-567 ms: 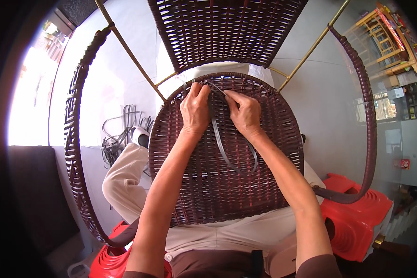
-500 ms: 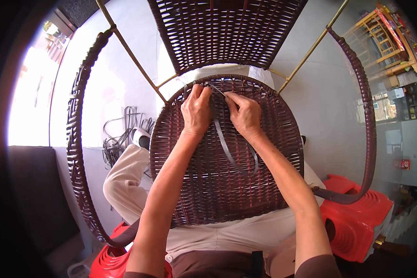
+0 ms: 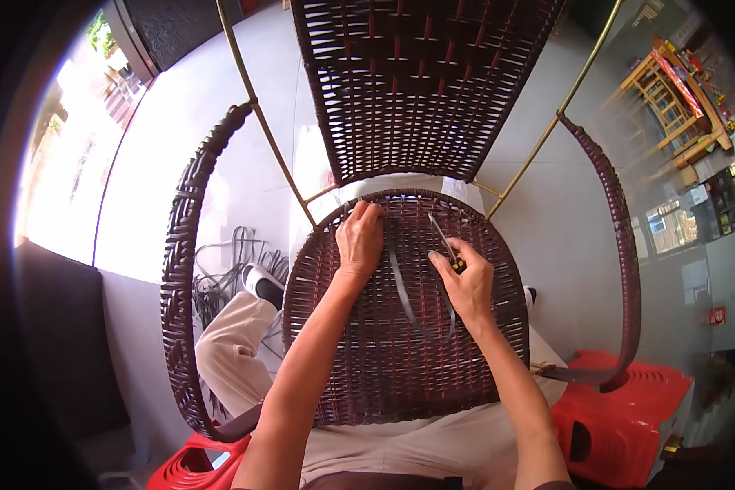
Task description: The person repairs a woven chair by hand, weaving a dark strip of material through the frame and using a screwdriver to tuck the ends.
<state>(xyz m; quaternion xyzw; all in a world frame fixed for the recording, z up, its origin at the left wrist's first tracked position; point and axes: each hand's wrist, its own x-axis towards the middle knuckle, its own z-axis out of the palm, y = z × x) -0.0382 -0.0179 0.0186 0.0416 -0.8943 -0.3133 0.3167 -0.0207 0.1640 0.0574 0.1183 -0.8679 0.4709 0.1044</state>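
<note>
A dark brown woven seat [image 3: 408,367] rests across my lap. My left hand [image 3: 359,237] is closed at the seat's far rim, pinching a grey flat strip [image 3: 398,282], which hangs in a long loop over the weave. To its right, my right hand [image 3: 467,282] grips a screwdriver [image 3: 443,234] with a yellow and black handle, its metal shaft angled toward the rim. The tip lies over the weave, away from my left fingers; whether it touches cannot be made out.
A woven backrest [image 3: 420,90] and brass-coloured frame bars [image 3: 531,159] stand beyond. Woven armrests [image 3: 180,269] curve on both sides. Red plastic stools [image 3: 612,408] flank my legs. Loose strips [image 3: 229,253] lie on the floor [image 3: 547,245] at left; wooden furniture [image 3: 670,106] stands at upper right.
The view has shifted, so the chair appears lower. My right hand has pulled away from my left, rightward, and the screwdriver's handle and shaft now show clearly.
</note>
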